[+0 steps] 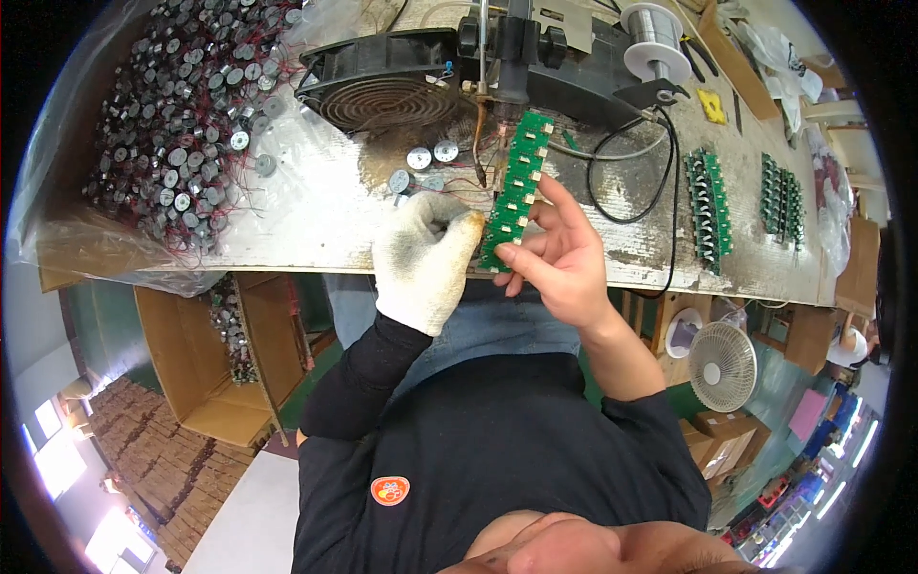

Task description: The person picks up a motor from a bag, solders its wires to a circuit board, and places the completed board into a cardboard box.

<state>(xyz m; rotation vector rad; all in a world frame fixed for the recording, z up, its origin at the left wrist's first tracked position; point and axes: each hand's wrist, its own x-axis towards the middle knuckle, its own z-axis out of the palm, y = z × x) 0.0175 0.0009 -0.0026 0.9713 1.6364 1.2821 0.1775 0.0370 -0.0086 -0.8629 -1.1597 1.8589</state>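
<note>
My bare right hand (571,258) grips a long green circuit board (522,174) between thumb and fingers. The strip stands slanted over the table's front edge, with a row of small white connectors along it. A white glove covers my left hand (421,256), whose fingers are pinched together at the board's lower left edge; what they hold is hidden. Just beyond, the bent copper-coloured tip of a soldering iron (480,143) points down beside the board. Several small round grey components (419,158) with thin red wires lie on the table by my left hand.
A large heap of wired round components (191,143) fills the left on plastic film. A black fan (382,91), a solder spool (656,38) and a looping black cable (675,182) stand behind. Populated green boards (708,210) lie at right, near a yellow sponge (710,105).
</note>
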